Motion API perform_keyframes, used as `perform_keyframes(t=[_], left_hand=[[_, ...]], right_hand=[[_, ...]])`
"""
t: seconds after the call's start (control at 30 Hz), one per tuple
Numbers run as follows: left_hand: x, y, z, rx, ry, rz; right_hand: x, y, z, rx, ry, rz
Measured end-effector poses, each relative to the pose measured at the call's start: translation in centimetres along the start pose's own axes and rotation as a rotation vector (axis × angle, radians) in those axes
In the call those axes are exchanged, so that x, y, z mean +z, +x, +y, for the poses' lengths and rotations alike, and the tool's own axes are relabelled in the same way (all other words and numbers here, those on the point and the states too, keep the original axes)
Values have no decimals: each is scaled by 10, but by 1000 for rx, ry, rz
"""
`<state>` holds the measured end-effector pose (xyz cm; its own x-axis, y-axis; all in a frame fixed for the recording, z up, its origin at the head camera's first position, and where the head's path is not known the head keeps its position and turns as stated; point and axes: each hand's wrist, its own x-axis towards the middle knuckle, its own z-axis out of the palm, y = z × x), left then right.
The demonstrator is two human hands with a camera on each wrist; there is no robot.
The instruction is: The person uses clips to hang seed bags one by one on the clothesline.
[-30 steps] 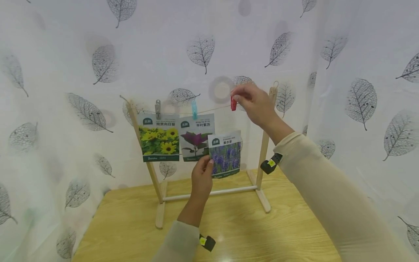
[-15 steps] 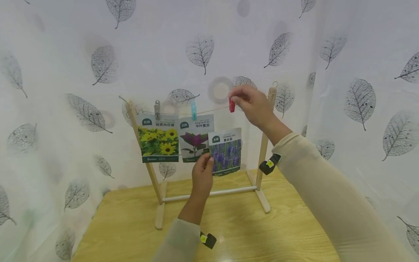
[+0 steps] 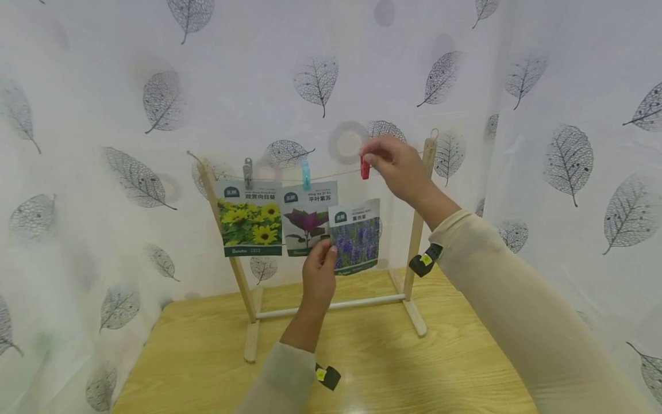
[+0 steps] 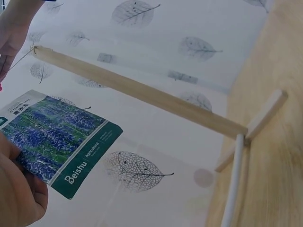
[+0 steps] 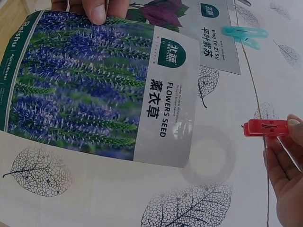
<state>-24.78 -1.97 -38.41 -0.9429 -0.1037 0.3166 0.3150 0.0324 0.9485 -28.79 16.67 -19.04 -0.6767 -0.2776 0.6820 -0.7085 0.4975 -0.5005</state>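
My left hand [image 3: 319, 279] pinches the left edge of a seed packet with purple lavender-like flowers [image 3: 355, 238], its white top upward. The packet hangs a little below the string [image 3: 335, 174], overlapping a purple-leaf seed packet [image 3: 300, 221] in the head view. My right hand [image 3: 400, 172] pinches a red clothespin [image 3: 365, 168] at the string, above the held packet. In the right wrist view, the clothespin [image 5: 266, 127] lies across the string, apart from the packet's top edge [image 5: 187, 142]. A light blue clothespin [image 3: 306, 175] holds the purple-leaf packet on the string.
A sunflower seed packet [image 3: 251, 230] hangs from a grey clip [image 3: 248, 173] at the left. The wooden stand has a left post [image 3: 242, 290], a right post [image 3: 418, 238] and a white bottom bar [image 3: 362, 301]. It stands on a wood-grain table [image 3: 403, 368] before a leaf-print curtain [image 3: 248, 69].
The left hand has raised the lavender-like packet slightly toward the string. The right hand has shifted slightly left with the red clothespin, which sits a little lower.
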Motion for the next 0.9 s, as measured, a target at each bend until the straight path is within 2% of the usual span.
perform_keyframes(t=[0.5, 0.9], left_hand=[[0, 5, 7, 2, -1, -9], [2, 13, 16, 72, -15, -37]], right_hand=[[1, -1, 0, -16, 9, -5], [3, -2, 3, -27, 27, -2]])
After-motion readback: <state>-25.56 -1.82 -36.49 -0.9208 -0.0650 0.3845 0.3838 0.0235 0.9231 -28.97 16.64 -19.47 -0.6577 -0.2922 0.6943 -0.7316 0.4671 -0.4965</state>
